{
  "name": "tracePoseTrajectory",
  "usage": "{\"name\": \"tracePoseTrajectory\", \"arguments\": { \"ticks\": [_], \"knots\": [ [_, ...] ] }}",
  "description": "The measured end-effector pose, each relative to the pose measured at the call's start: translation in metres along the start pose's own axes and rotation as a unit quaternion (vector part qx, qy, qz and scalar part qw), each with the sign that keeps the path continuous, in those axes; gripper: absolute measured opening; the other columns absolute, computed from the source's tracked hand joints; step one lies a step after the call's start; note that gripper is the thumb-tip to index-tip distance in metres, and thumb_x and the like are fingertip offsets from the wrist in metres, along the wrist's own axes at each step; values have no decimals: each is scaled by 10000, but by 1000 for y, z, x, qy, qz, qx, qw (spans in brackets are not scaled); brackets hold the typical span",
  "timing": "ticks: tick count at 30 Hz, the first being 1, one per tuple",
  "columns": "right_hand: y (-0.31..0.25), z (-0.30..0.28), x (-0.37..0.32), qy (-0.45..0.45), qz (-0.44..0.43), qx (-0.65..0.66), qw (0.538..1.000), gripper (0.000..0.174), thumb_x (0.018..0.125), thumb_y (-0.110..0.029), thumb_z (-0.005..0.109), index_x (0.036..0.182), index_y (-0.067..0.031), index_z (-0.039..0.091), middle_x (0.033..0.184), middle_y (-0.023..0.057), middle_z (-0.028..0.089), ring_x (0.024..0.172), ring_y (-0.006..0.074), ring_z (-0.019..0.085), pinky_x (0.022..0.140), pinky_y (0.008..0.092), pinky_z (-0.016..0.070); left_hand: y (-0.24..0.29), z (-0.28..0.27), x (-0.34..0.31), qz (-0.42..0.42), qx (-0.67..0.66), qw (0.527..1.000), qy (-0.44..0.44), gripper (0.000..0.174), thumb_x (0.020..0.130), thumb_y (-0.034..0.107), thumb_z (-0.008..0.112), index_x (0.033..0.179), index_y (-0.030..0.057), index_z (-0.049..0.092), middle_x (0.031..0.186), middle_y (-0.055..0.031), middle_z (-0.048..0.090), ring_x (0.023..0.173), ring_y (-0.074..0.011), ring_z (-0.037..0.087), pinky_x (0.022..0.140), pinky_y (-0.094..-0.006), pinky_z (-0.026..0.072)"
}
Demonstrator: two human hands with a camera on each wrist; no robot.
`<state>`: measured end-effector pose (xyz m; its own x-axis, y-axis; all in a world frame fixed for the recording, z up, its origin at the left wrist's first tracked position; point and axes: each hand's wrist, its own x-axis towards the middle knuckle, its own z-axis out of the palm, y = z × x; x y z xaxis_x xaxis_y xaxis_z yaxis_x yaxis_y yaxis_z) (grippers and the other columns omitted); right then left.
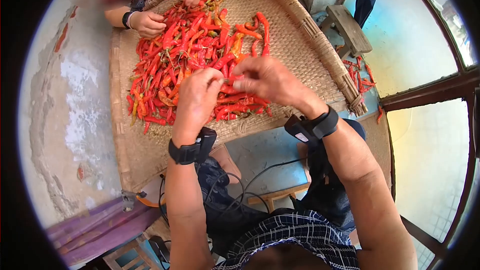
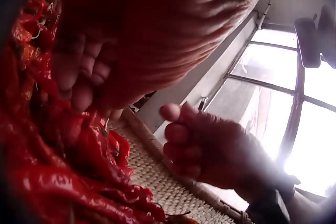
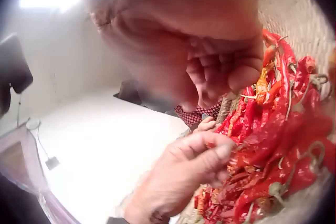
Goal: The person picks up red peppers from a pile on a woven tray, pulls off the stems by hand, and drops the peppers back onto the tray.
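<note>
My left hand (image 1: 197, 95) is over the near part of a heap of red chili peppers (image 1: 172, 65), its thumb and index finger brought together. A red bit of chili pepper (image 3: 210, 144) shows between those fingertips in the right wrist view. Just to its right is my right hand (image 1: 272, 80), fingers bent and thumb towards the index finger. Red shows at its fingertips, but I cannot tell whether it is held or lies behind. In the left wrist view, the right hand (image 2: 205, 148) appears above the mat with its fingers curled.
The chilies lie on a large woven tray (image 1: 295, 45) with a thick rolled rim. Across it, another person's hands (image 1: 150, 24) work among the chilies. A wooden stool (image 1: 347, 27) and more chilies (image 1: 362, 77) are at the right. Black cables (image 1: 245, 190) hang by my legs.
</note>
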<state>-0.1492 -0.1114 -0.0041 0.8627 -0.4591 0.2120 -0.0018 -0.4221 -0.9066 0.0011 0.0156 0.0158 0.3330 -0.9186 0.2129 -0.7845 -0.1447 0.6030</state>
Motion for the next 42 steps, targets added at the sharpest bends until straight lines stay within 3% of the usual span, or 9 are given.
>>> {"name": "tracePoseTrajectory", "arguments": {
  "ticks": [4,9,13,22,26,30,32,35,42],
  "knots": [
    [-3,11,-2,-7,-22,-79,997,232,734,-204,734,826,-23,623,753,172,624,722,332,623,640,413,474,19,-9,5,-150,-260,954,10,151,889,142,573,943,13,630,698,-7,577,597,-50,525,531,-227,436],
    [0,10,1,35,-17,16,999,121,820,-110,608,746,-16,589,599,88,556,524,175,539,487,318,431,22,5,10,-136,-447,881,68,395,936,294,537,1214,16,498,930,-55,592,710,-56,529,615,-182,440],
    [-4,-3,3,49,116,300,946,147,871,-174,590,771,-67,597,650,-50,536,543,43,463,459,204,386,18,-2,11,-126,-367,921,25,383,939,319,525,1153,2,539,914,-44,599,708,-50,527,617,-183,429],
    [0,-9,3,56,108,299,947,227,873,-284,629,772,-84,590,629,-37,517,514,40,452,451,191,382,22,0,13,-95,-280,946,-131,225,905,242,578,928,21,612,738,24,584,640,-42,500,576,-214,426],
    [-1,-25,5,152,148,449,868,210,885,-261,610,920,-53,613,637,-33,513,496,53,431,450,196,362,2,-22,24,-113,-253,952,133,296,908,241,565,1098,15,588,917,-38,610,676,-54,515,604,-215,434],
    [4,-26,2,143,124,351,917,199,904,-242,588,924,-46,618,631,-36,516,510,40,431,438,187,350,-37,-15,30,-122,96,955,251,344,887,193,581,1183,22,551,1071,-101,582,712,-105,558,668,-254,477],
    [4,-20,2,131,129,315,931,192,911,-238,583,906,-49,617,639,-46,510,534,26,429,448,182,352,-37,0,24,29,122,987,95,347,813,104,602,1149,26,560,1156,-168,527,934,-299,573,822,-379,469],
    [4,-14,3,102,75,207,970,183,885,-179,597,872,2,625,653,-6,558,611,71,468,525,256,400,-15,24,18,126,196,971,55,252,765,10,612,1013,61,604,1120,-146,540,981,-323,544,862,-373,450],
    [1,-8,-2,70,-23,-105,992,207,840,-211,654,879,-14,606,665,85,612,606,230,600,574,350,477,12,10,22,135,-1,990,30,100,788,30,612,887,29,613,937,-121,600,877,-298,580,743,-372,463]
  ]
}}
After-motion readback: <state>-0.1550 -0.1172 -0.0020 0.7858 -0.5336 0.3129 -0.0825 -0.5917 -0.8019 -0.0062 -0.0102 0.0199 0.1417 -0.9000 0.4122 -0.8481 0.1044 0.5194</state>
